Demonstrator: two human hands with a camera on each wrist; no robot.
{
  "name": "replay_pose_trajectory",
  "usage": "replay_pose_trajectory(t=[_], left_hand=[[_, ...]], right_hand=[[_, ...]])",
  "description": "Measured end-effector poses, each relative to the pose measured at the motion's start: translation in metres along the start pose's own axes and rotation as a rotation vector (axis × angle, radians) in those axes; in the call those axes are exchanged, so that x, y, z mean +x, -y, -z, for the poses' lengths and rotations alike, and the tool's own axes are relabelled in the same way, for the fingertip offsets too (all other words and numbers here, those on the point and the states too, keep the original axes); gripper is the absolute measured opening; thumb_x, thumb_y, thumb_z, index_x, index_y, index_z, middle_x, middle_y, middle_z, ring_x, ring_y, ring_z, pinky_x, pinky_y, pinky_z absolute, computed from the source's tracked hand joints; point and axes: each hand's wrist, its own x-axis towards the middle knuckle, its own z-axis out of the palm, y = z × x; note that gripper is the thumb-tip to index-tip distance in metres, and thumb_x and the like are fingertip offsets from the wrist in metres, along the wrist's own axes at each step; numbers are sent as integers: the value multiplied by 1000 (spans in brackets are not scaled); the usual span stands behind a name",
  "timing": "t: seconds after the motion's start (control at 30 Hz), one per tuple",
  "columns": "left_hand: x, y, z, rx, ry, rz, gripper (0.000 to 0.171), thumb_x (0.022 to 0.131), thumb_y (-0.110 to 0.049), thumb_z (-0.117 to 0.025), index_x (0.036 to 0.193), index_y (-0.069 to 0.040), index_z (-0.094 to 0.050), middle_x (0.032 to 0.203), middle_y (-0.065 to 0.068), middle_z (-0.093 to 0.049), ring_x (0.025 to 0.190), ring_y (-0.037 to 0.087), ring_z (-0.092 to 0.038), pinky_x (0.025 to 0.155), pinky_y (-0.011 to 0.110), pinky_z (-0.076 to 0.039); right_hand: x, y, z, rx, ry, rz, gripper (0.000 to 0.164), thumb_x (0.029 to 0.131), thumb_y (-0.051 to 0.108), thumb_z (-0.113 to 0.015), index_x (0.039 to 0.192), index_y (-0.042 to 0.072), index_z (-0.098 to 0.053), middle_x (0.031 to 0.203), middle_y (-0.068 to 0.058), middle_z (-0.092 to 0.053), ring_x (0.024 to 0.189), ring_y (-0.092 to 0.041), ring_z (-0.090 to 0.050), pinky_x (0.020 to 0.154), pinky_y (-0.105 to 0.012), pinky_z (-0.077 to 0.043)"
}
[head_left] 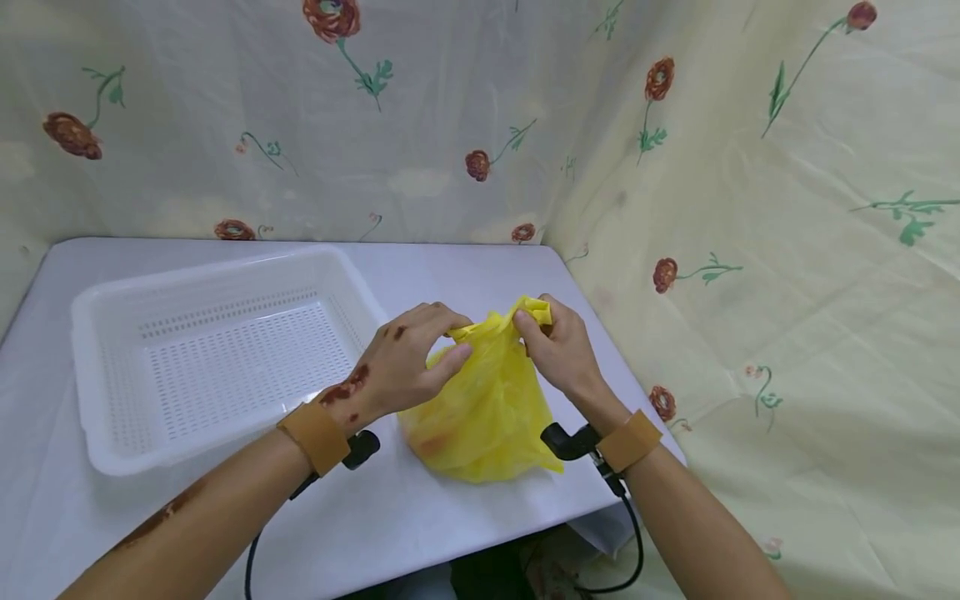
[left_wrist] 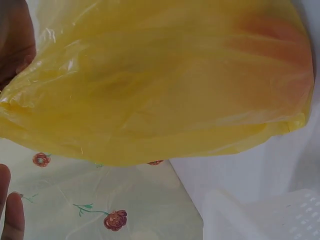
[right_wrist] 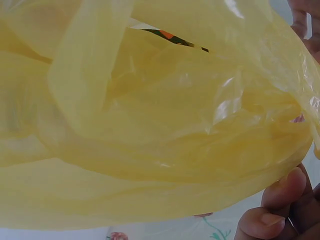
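Observation:
A thin yellow plastic bag stands on the white table, its gathered top bunched between two hands. Through the plastic shows something reddish-orange inside; its kind is hidden. My right hand pinches the bag's top between thumb and fingers. On the other side, my left hand holds the edge of the top at its fingertips, the thumb standing apart. Up close, the left wrist view shows the bag stretching across the frame. In the right wrist view, the fingers sit at the bag's narrowed end.
A white perforated plastic basket stands left of the bag on the white-covered table. Flower-printed cloth hangs behind and to the right of the table. A wrist camera with a cable is strapped to each forearm.

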Motion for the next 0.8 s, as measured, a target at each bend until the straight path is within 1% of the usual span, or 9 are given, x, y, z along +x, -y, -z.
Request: replay_pose_trajectory(t=[0.17,0.27,0.4,0.53,0.6,0.67,0.73,0.8], left_hand=[[-1,0,-3,6,-15,-48,25,90,-27,-62,107,-9,-65,98,0,-64,90,13,-58,78,29,-51],[-2,-2,-5,12,-11,-72,24,91,-27,-59,106,-9,-66,98,0,-64,90,13,-58,78,28,-51],[-3,-4,-7,4,6,-81,26,93,-26,-53,106,-9,-68,99,2,-64,91,14,-57,79,28,-51],[-2,-5,-9,-8,22,-74,26,94,-21,-49,105,-10,-69,98,0,-61,89,12,-54,77,26,-50],[-1,-5,-12,-9,21,-79,22,96,-20,-51,103,-11,-70,96,0,-60,85,12,-53,73,25,-49],[1,-5,-14,-5,11,-88,17,95,-21,-58,100,-12,-70,94,0,-58,82,12,-53,70,23,-48],[2,-5,-17,1,-1,-95,13,91,-23,-66,96,-12,-69,91,0,-57,80,12,-52,68,23,-47],[3,-4,-19,9,-12,-91,14,87,-25,-71,92,-12,-67,89,1,-56,79,12,-52,67,23,-47]], right_hand=[[1,1,-2,-27,-22,-11,25,97,27,-54,86,4,-56,70,-9,-50,59,-23,-49,52,-27,-45],[1,2,-3,-38,-25,-15,25,97,27,-54,87,4,-56,70,-9,-50,59,-22,-48,51,-27,-45],[1,2,-3,-51,-28,-10,24,97,27,-54,88,4,-57,70,-9,-49,58,-22,-47,51,-27,-44],[1,3,-2,-52,-30,-11,23,97,26,-54,88,5,-57,69,-9,-51,58,-23,-48,51,-27,-43],[1,3,-1,-49,-32,-20,23,97,26,-54,87,5,-57,70,-9,-51,58,-23,-48,51,-27,-44],[0,3,-1,-40,-28,-32,22,97,25,-54,87,5,-57,70,-9,-52,58,-22,-50,51,-27,-45],[-1,3,-2,-32,-23,-37,22,96,25,-55,88,5,-57,70,-9,-52,59,-22,-51,51,-27,-45],[-1,3,-2,-26,-19,-39,22,96,25,-55,88,5,-57,70,-9,-53,58,-22,-51,51,-27,-46]])
